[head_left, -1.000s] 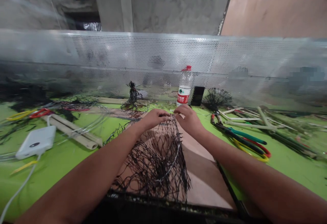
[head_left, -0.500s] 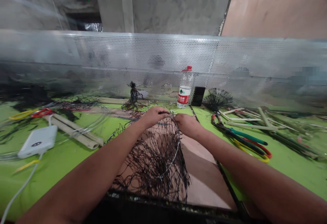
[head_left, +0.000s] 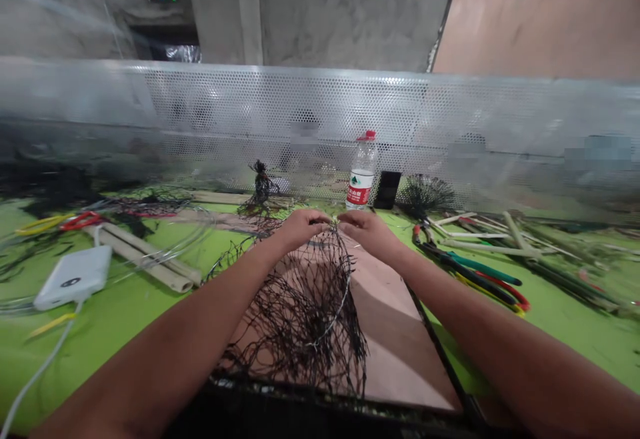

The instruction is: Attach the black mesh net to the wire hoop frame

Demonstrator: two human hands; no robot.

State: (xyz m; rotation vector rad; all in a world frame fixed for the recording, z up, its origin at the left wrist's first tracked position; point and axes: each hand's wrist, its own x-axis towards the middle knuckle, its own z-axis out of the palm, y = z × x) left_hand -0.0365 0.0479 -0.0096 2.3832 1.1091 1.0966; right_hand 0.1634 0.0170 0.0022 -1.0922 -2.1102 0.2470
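Pinching the top of a black net point(head_left: 305, 312) at twelve o'clock, the left hand point(head_left: 303, 229) is curled shut on the mesh. The right hand point(head_left: 367, 233) is half curled, fingertips point(head_left: 345, 220) at the same edge, its hold unclear. The net drapes over a board point(head_left: 395, 352); a bottle point(head_left: 361, 171) stands beyond, pliers point(head_left: 475, 275) at two o'clock.

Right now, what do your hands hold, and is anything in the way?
Left hand, right hand: at top of black netting, grip unclear. Water bottle beyond hands.
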